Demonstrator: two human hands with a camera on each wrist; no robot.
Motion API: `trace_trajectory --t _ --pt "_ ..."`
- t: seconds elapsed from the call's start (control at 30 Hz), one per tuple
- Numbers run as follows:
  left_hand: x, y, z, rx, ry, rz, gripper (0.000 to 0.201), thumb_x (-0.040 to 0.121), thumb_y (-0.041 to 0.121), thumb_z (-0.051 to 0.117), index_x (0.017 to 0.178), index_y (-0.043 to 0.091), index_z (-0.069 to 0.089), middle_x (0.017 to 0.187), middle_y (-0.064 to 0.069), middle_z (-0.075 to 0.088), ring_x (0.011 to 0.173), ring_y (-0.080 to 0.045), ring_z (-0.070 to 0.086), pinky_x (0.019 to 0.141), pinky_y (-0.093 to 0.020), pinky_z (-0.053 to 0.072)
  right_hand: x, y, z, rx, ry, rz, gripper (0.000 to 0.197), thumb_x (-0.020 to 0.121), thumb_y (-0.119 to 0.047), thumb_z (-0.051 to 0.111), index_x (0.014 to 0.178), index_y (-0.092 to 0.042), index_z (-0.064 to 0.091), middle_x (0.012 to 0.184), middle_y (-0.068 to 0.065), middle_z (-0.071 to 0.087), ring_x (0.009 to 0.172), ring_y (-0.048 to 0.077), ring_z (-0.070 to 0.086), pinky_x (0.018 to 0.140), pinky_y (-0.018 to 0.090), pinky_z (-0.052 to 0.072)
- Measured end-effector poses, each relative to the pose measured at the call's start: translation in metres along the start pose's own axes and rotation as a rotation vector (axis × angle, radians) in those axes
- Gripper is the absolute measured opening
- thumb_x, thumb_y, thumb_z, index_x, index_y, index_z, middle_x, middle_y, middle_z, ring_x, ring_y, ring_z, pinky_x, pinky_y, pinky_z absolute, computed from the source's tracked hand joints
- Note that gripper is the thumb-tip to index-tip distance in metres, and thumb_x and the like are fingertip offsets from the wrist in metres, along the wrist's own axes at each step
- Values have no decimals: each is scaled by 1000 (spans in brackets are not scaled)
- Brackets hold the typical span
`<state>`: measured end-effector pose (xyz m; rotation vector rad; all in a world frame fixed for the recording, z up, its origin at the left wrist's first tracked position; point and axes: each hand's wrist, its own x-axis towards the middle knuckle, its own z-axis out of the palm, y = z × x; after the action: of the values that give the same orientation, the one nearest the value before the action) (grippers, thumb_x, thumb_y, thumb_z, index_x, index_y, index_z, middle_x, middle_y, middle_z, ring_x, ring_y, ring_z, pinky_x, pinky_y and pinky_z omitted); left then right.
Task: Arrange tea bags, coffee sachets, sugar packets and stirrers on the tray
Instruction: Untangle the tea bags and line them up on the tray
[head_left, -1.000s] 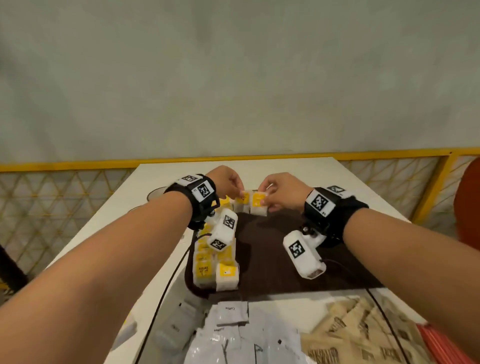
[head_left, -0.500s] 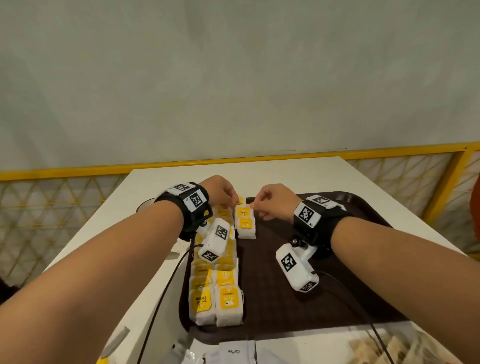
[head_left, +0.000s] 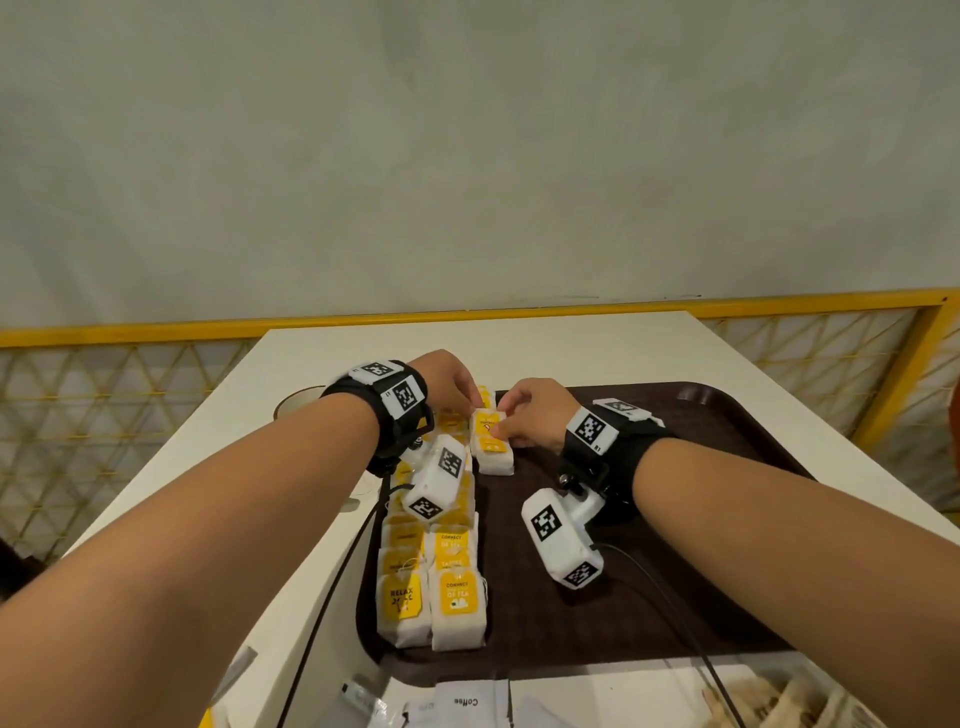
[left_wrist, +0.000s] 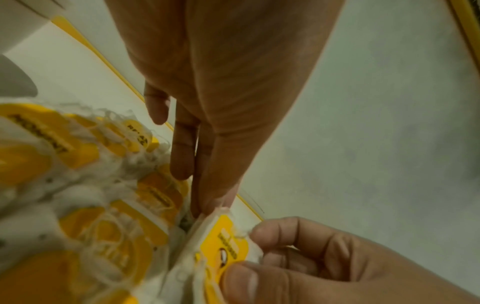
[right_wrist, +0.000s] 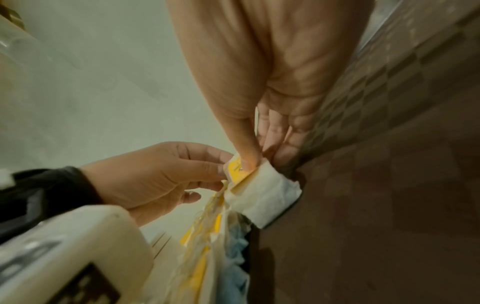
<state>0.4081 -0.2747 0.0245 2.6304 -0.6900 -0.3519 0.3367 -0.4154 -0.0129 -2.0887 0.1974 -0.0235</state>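
A dark brown tray (head_left: 675, 571) lies on the white table. Two rows of white tea bags with yellow tags (head_left: 431, 571) run along its left side. A short stack of tea bags (head_left: 491, 447) lies just right of those rows at their far end. My right hand (head_left: 506, 428) pinches the top tea bag (right_wrist: 262, 195), thumb on its yellow tag (left_wrist: 226, 242) and fingers curled behind it. My left hand (head_left: 465, 402) reaches it from the left. Its straight fingers (left_wrist: 207, 195) touch the bag's far edge.
White coffee sachets (head_left: 467, 701) and brown sugar packets (head_left: 810, 701) lie off the tray at the near table edge. Black camera cables (head_left: 665, 597) cross the tray's near right part. A round pale object (head_left: 298, 408) sits left of the tray. A yellow railing (head_left: 883, 364) borders the table.
Both hands came down and a little nearer with the tea bags and set them on the tray beside the two rows. Over the last half second they barely moved.
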Motion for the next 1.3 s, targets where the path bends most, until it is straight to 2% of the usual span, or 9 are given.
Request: trace_trajectory --t 0.07,0.2,0.33,0.7,0.87,0.97,1.03,1.13,1.3 --pt "0 1 1 10 10 5 9 82 17 72 91 16 74 90 0 67 87 -14 60 85 -29 49 1 0 0 -11 1 -5 27 73 3 77 74 -14 56 73 7 59 66 21 60 77 45 59" --pt "5 5 1 48 51 -14 10 85 14 68 93 17 73 101 -3 70 91 -15 61 86 -29 50 1 -2 -7 -8 -13 15 26 73 5 75 76 -13 57 75 7 59 74 25 63 75 42 59" --pt "12 7 0 73 76 -51 19 87 12 65 104 14 73 110 -5 69 97 -16 60 86 -27 47 0 -2 -12 5 -51 31 23 77 -1 75 79 -14 56 74 6 62 69 18 63 62 28 57" --pt "9 -1 1 20 151 -77 12 85 15 67 95 15 74 102 -2 69 94 -16 61 81 -26 49 2 0 -10 -12 -97 53 23 79 2 72 80 -12 54 72 8 63 60 13 63 53 21 54" --pt "-1 -2 -7 -1 87 -22 13 84 17 70 95 11 74 89 1 66 83 -10 57 72 -20 45 2 2 -9 -24 -91 53 22 79 5 71 78 -12 57 74 7 63 63 12 63 62 24 56" --pt "-3 0 -3 44 76 -44 17 88 19 65 101 13 74 104 -4 69 99 -16 60 86 -28 47 1 2 -7 -40 -119 26 19 79 5 71 82 -11 60 77 7 62 67 13 62 63 24 57" --pt "-2 2 0 70 74 -64 20 91 17 62 107 13 72 114 -5 67 108 -19 59 92 -29 45 0 2 -4 -79 -117 7 15 79 3 71 87 -8 64 82 10 63 73 17 62 69 29 58" --pt "1 7 1 105 50 -87 24 93 16 58 113 12 70 121 -5 65 112 -20 58 93 -28 45 -1 1 -2 -122 -107 7 9 78 3 70 85 -4 69 83 15 62 78 22 61 83 42 57" --pt "3 13 3 170 4 -118 30 94 18 55 121 7 65 125 -9 62 116 -22 56 93 -27 44 -1 3 -2 -152 -87 -3 15 79 4 69 93 0 74 97 20 71 86 26 67 86 41 57"
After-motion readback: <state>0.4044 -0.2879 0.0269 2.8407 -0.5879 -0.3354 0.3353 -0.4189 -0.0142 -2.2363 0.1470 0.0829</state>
